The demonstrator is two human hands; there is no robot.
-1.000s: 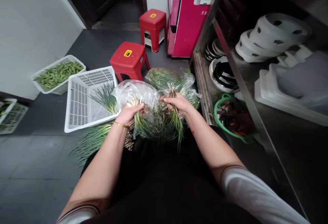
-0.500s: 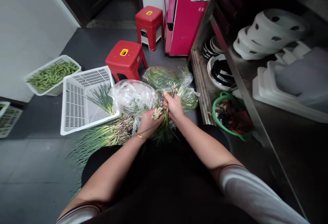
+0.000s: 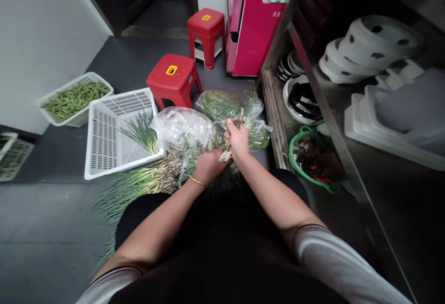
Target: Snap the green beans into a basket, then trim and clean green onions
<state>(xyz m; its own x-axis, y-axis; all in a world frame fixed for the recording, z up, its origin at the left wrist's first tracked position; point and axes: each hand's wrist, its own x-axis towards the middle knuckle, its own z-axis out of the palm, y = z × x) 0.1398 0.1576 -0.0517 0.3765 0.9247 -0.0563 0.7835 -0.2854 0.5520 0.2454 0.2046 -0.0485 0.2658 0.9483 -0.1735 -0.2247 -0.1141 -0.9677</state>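
Note:
My left hand (image 3: 210, 167), with a gold bangle at the wrist, is closed around a bunch of scallions; their pale bulb ends (image 3: 225, 156) poke out toward my right hand. My right hand (image 3: 238, 141) is closed too, thumb up, on more scallions whose brown rooty ends (image 3: 240, 117) stick out above the fist. The two hands nearly touch. Clear plastic bags (image 3: 187, 127) of greens lie just beyond them. On the floor to the left is a heap of untrimmed scallions (image 3: 149, 179). A small bundle of cleaner scallions (image 3: 142, 132) rests inside a white basket (image 3: 91, 155).
Green beans (image 3: 76, 99) fill another white basket at far left. Two red stools, a near one (image 3: 174, 79) and a farther one (image 3: 208, 26), stand ahead beside a pink cabinet (image 3: 255, 40). A metal shelf (image 3: 333, 114) runs along the right, with a green-rimmed basket (image 3: 302, 174) below.
My left hand has moved right, closer to my right hand, and turned so its back shows more. The pale bulb ends moved right with it. The whole view has shifted slightly.

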